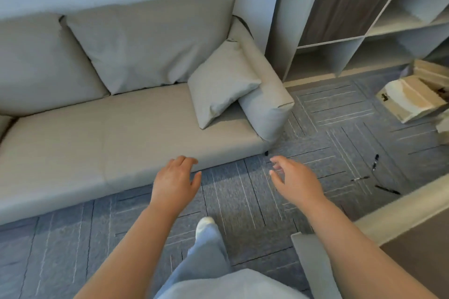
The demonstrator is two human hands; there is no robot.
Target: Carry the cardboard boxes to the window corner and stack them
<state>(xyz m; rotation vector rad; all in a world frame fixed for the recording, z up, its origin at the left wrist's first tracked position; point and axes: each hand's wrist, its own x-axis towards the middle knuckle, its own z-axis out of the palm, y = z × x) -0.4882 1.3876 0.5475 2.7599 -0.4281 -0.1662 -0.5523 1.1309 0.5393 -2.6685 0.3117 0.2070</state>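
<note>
Cardboard boxes (410,99) lie on the carpet at the far right, in front of the shelf unit; one is open and tipped, and another (431,71) sits behind it, partly cut off by the frame edge. My left hand (176,181) and my right hand (295,179) are held out in front of me over the carpet, both empty with fingers spread. The boxes are well beyond my right hand, up and to the right.
A grey sofa (109,133) with a loose cushion (220,85) fills the left and centre. A white shelf unit (364,39) stands at the back right. A table edge (388,216) juts in at lower right. Small dark items (375,161) lie on the carpet.
</note>
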